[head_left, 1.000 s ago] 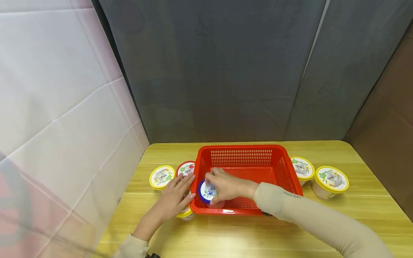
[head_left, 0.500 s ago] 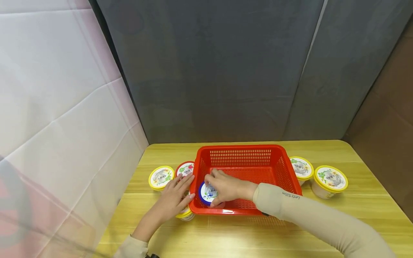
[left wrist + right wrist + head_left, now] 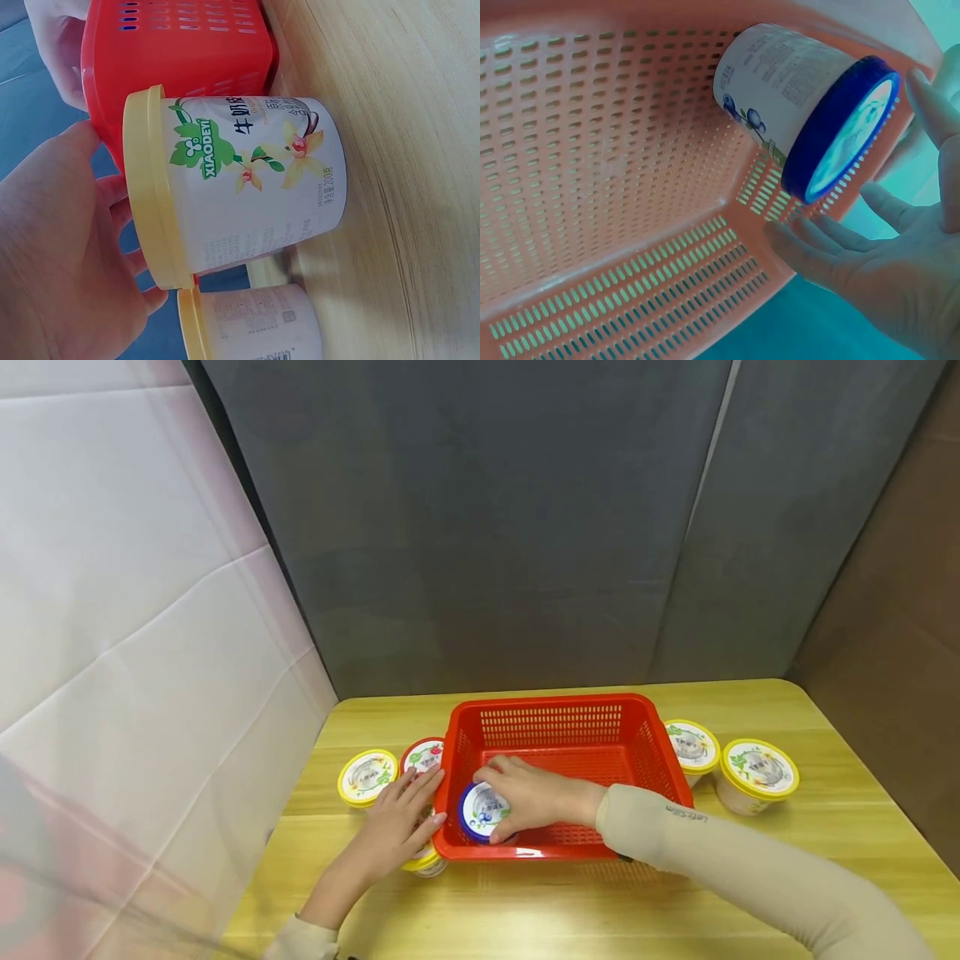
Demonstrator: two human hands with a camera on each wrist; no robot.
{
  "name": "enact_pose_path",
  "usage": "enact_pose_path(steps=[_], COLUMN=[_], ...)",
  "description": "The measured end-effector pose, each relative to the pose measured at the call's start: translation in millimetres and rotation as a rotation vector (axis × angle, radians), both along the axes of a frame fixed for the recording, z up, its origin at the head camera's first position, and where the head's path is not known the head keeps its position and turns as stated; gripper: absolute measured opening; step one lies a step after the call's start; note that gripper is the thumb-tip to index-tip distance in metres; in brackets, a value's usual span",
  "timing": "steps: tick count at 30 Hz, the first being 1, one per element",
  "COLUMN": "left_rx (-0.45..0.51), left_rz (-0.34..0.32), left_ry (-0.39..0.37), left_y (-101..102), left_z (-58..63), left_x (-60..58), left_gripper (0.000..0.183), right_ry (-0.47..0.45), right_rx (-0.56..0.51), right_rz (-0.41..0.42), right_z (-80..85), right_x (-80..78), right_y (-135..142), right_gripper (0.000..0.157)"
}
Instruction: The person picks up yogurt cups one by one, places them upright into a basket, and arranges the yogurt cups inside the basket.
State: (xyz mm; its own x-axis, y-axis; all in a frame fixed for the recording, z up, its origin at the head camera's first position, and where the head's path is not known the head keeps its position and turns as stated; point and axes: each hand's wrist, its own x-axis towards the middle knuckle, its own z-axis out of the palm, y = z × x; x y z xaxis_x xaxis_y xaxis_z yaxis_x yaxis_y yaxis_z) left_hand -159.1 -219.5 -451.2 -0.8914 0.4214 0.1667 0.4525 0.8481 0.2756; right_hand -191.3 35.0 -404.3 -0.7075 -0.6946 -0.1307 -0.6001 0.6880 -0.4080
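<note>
A tub with a blue lid (image 3: 480, 814) and blueberries on its label stands inside the red basket (image 3: 555, 700), at its left end. Over that tub is my right hand (image 3: 536, 797); in the right wrist view its fingers are spread, with a gap between them and the lid. My left hand (image 3: 397, 827) lies with extended fingers at the basket's left rim, over the tubs there. In the left wrist view, its thumb meets the basket rim and its fingers reach behind a yellow-lidded tub (image 3: 255, 180). A red-lidded tub (image 3: 422, 753) is partly hidden by the left fingers.
Left of the basket is another yellow-lidded tub (image 3: 367, 777). Two more, a nearer yellow-lidded tub (image 3: 757, 772) and a farther yellow-lidded tub (image 3: 690, 747), stand on the right. A dark panel (image 3: 495, 527) rises behind the wooden table (image 3: 525, 910).
The right hand has loosened from the blue-lidded tub, its fingers spreading off the lid. The tub stays at the basket's left end. The left hand has barely moved; the head view shifts slightly.
</note>
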Motion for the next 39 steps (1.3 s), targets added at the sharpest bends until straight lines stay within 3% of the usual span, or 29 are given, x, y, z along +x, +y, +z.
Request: enact_pose_path(steps=[8,25,39], left_rx=[-0.006,0.009,0.007], left_rz=[-0.001,0.003,0.004], left_ry=[0.022,0.001,-0.020], left_y=[-3,1,4], left_z=[-0.4,-0.5,-0.6], left_x=[0.1,3.5,3.4], left_gripper=[0.061,0.060,0.060], right_ry=[0.042,0.125,0.160], right_rx=[-0.016,-0.006,-0.079], right_rz=[-0.008,-0.118,-0.197], right_z=[12.5,28.5,28.6], right_x=[-0.6,0.3,-0.8], right_y=[15,69,122], right_gripper=[0.081,0.077,0.080])
